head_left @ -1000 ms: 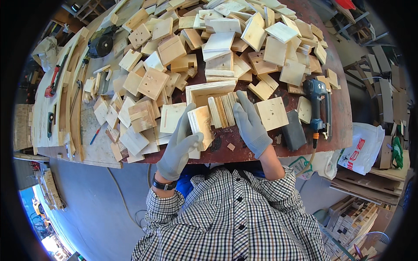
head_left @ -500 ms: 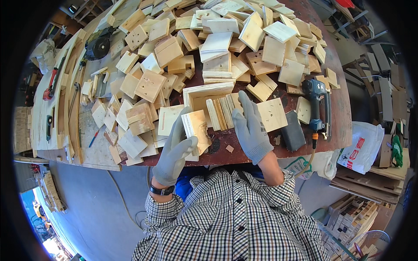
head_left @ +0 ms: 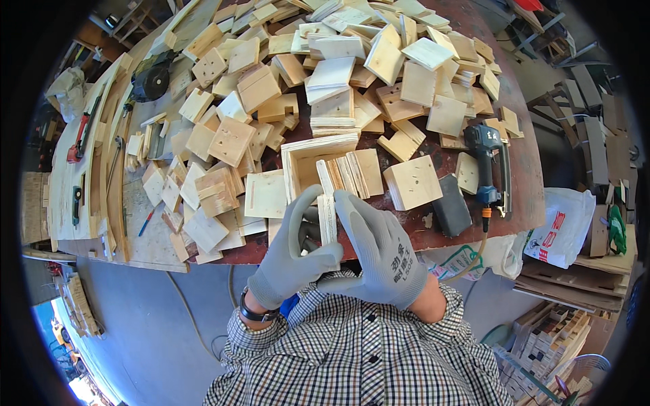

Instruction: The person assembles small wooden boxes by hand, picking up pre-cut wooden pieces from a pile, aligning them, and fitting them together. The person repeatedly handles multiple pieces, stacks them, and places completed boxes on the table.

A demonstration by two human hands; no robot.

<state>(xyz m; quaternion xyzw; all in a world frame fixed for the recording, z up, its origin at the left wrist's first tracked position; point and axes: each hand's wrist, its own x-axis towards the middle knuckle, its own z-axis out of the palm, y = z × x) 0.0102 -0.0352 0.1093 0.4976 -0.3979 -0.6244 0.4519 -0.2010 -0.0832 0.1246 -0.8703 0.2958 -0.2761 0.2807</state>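
Note:
Both hands wear grey gloves. Upright between them, at the table's near edge, stands a light wood block (head_left: 328, 220) with layered edges. My left hand (head_left: 291, 249) curls its fingers and thumb around the left side of this block. My right hand (head_left: 379, 254) presses its straight fingers against the right side, its thumb low near the shirt. Just beyond the fingertips, several wood pieces (head_left: 344, 174) stand on edge in a row, leaning inside an open plywood corner frame (head_left: 292, 161). The block's lower part is hidden by the hands.
A large heap of wood blocks (head_left: 332, 74) covers the far table. On the right lie a nail gun (head_left: 485, 162) with its hose, a dark block (head_left: 452, 206) and a holed wood block (head_left: 413, 183). At left are an angle grinder (head_left: 150, 82) and a pencil (head_left: 146, 223).
My left hand has drawn the block nearer and turned it edge-up. My right hand has left the row of pieces and come back to meet the block.

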